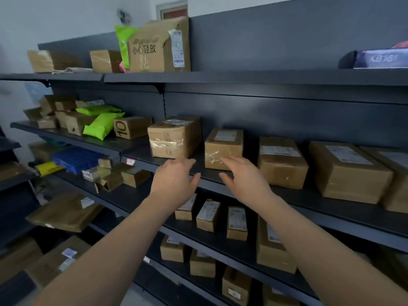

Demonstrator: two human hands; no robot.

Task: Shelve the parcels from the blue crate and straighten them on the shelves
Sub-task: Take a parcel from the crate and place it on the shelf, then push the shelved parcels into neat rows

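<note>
blue crate (75, 159) far left, one level down, small boxes beside it. taped parcel (174, 138) on middle shelf (207, 173), left hand (174, 182) just below it, fingers loose, empty. small parcel (223, 149) next along, apart. right hand (245, 184) spread, empty, fingertips at its front, contact unclear

Dark shelving (265, 77) (white wall (55, 18) behind)
</note>
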